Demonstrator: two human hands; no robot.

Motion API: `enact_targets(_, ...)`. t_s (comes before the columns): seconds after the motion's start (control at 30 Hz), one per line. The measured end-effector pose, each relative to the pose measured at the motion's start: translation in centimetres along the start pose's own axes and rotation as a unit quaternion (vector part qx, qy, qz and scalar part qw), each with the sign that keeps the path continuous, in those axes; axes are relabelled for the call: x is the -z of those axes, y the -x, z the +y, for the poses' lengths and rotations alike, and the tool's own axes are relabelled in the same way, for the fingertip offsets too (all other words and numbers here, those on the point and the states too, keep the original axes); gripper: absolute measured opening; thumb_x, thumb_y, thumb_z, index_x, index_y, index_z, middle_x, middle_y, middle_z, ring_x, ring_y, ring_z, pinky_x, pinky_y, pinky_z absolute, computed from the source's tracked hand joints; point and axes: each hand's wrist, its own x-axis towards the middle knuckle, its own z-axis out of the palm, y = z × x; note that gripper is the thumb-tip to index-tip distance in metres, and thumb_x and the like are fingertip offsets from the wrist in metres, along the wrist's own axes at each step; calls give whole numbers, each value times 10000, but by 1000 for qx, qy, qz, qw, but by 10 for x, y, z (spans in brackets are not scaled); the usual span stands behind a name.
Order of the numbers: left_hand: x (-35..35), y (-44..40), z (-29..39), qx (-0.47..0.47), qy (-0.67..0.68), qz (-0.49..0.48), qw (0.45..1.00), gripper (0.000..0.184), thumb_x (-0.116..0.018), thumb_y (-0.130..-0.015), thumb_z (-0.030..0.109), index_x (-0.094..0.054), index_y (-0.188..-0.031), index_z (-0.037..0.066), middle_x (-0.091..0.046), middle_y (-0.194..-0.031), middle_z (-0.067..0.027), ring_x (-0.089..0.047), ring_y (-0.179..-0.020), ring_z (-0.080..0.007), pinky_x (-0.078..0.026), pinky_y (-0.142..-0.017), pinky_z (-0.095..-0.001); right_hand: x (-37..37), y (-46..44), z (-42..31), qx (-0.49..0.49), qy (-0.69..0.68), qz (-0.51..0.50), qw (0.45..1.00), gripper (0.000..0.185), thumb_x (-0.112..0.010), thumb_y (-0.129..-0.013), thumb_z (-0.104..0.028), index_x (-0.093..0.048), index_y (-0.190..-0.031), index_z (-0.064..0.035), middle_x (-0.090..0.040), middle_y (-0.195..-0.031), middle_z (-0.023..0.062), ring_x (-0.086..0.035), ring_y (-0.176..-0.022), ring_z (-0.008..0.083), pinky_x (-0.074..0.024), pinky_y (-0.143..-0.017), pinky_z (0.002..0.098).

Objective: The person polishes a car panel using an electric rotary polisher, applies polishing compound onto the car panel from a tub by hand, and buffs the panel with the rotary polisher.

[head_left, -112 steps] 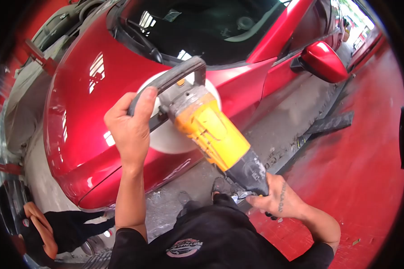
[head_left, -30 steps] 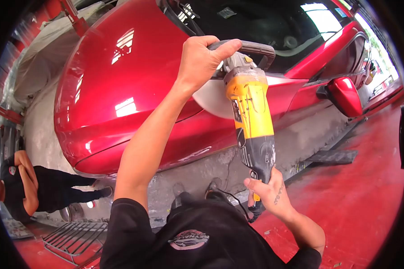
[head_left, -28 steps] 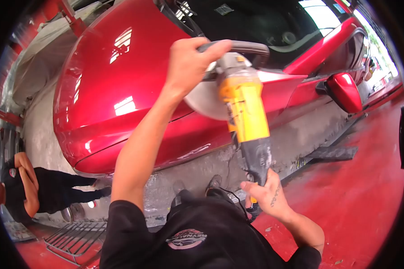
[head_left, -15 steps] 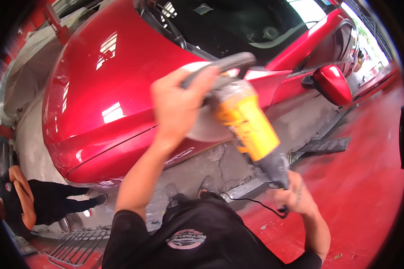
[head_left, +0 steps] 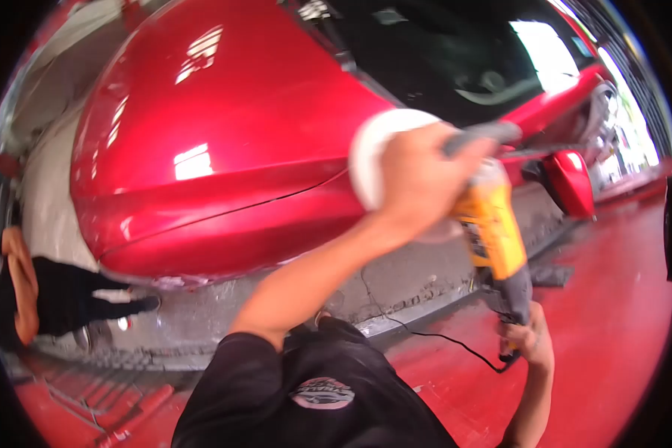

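A yellow and black power polisher (head_left: 499,231) is held in both hands over the red car (head_left: 254,119), near the base of the windshield. My left hand (head_left: 420,175) is wrapped round the black front handle (head_left: 481,137). At the back end, my right hand (head_left: 529,336) grips the dark rear handle, its fingers partly blurred. The round white pad (head_left: 366,153) shows on the far side of my left hand, tilted beside the fender. Whether it touches the paint I cannot tell. A black cord (head_left: 448,340) runs from the rear handle down toward the floor.
The red side mirror (head_left: 569,183) juts out to the right of the polisher. At the left a person in dark clothes (head_left: 52,295) stands with arms folded. A metal rack (head_left: 89,396) lies low at the left, and a grey ledge (head_left: 425,295) borders the red floor (head_left: 605,313).
The polisher and both hands have moved to the right, toward the mirror. The pad has tilted so more of its white side shows. The camera view has shifted too.
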Motion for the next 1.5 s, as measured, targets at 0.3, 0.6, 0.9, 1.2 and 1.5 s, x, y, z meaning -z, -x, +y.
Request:
enact_targets(0.3, 11, 22, 16, 44, 57, -17, 997, 229, -792, -976, 190, -731, -885, -11, -652, -774, 41, -526, -697, -16, -409, -601, -205, 21, -24, -7, -27, 76, -33, 996, 259, -688, -758, -84, -668, -990, 30, -611, -672, 22, -582, -565, 109, -455, -497, 295)
enact_targets(0.6, -140, -10, -31, 20, 19, -95, 995, 402, -814, -881, 391, -729, -821, 3, -684, -668, -135, -656, -611, -247, -494, -605, -411, 101, 8, 21, -80, 27, 142, 986, 219, -682, -658, -88, -597, -828, 21, -579, -620, 60, -590, -462, 184, -437, -447, 316)
enact_targets(0.9, 4, 16, 19, 50, 33, -16, 998, 213, -732, -1024, 198, -748, -1035, -14, -681, -800, 21, -582, -699, -26, -440, -583, -202, 40, -29, -25, -90, 68, -50, 992, 341, -792, -784, -157, -675, -1060, 4, -604, -697, 16, -536, -541, 105, -452, -503, 300)
enact_targets(1.2, -35, 21, 17, 96, 105, -56, 988, 222, -768, -992, 186, -740, -1033, -30, -689, -855, 28, -572, -748, -22, -452, -657, -207, 82, -31, -19, -67, 128, -9, 990, 279, -792, -739, -136, -667, -932, 21, -627, -682, 42, -551, -553, 133, -449, -516, 320)
enact_targets(1.5, -102, 17, -10, 76, 103, -129, 983, 255, -791, -961, 167, -750, -1099, -44, -740, -927, -28, -645, -859, -80, -529, -770, -269, 112, -17, 33, -79, 64, 104, 989, 173, -727, -692, -58, -646, -819, 26, -605, -650, 42, -565, -530, 138, -431, -484, 304)
